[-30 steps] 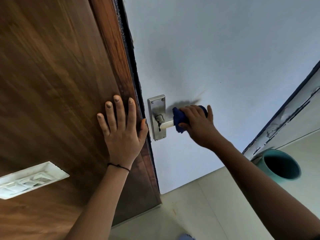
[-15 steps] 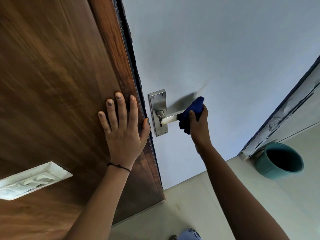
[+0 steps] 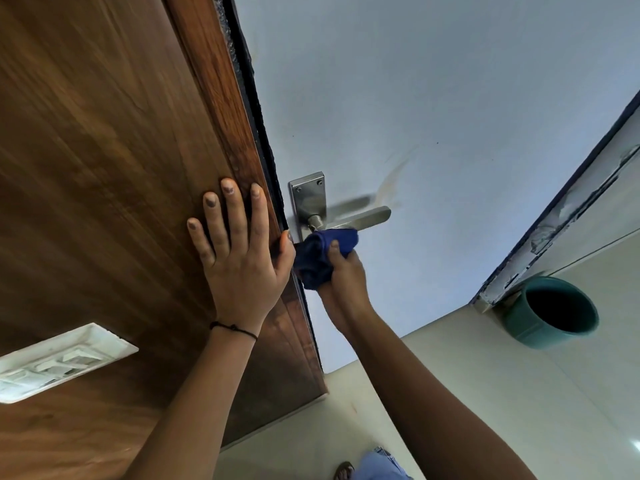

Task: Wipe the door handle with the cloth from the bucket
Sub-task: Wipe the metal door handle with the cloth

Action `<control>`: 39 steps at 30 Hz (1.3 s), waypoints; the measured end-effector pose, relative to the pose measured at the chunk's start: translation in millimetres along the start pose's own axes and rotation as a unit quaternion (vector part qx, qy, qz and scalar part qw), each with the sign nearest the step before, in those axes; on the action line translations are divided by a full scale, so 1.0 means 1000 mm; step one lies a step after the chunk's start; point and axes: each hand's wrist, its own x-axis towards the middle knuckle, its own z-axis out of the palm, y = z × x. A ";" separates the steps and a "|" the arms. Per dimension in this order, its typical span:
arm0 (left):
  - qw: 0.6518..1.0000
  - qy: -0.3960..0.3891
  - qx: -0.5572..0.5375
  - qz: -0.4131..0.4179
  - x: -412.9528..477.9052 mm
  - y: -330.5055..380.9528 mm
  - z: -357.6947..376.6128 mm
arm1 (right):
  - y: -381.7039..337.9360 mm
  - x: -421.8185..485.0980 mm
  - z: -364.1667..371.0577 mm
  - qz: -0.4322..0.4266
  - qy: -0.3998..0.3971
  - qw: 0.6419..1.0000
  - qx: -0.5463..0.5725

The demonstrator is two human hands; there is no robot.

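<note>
We see our right hand (image 3: 341,282) closed around a bunched dark blue cloth (image 3: 320,258), pressing it up against the base of the metal door handle (image 3: 360,218), just under the spindle where the lever meets the backplate (image 3: 308,199). The cloth covers the lower part of that backplate, so we cannot tell how far down the plate runs or whether it has a keyhole there. The lever itself is bare and sticks out to the right, its far end clear of the cloth. Most of our right-hand fingers are buried in the fabric; only the thumb shows on top. Our left hand (image 3: 239,251) lies flat with fingers spread on the brown wooden door frame (image 3: 121,150), holding nothing, its thumb just beside the cloth. A thin black band (image 3: 233,328) circles that wrist. The pale blue door (image 3: 433,98) carries a faint brownish smear just above the lever. At the lower left a white switch plate (image 3: 62,358) is cut off by the picture's edge, and any marking on it is too blurred to read. The teal bucket (image 3: 550,313) sits on the floor to the right, near the other door jamb (image 3: 561,209), its inside too dark to make out. At the bottom edge a sandalled foot (image 3: 344,471) and a denim hem (image 3: 379,465) are cropped. We find no readable writing or brand anywhere.
</note>
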 end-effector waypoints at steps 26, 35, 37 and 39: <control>1.000 0.006 0.001 0.005 0.000 0.000 0.000 | 0.011 -0.004 0.019 -0.048 0.053 0.980 -0.187; 1.000 0.007 0.004 0.005 -0.001 0.000 0.000 | 0.016 0.006 0.005 -0.080 0.023 0.933 -0.350; 1.000 0.007 0.004 0.006 0.000 0.000 0.000 | 0.010 0.010 -0.003 -0.088 0.071 0.937 -0.331; 1.000 0.007 0.004 0.005 0.000 0.000 0.000 | 0.000 0.004 -0.015 -0.110 0.142 0.948 -0.264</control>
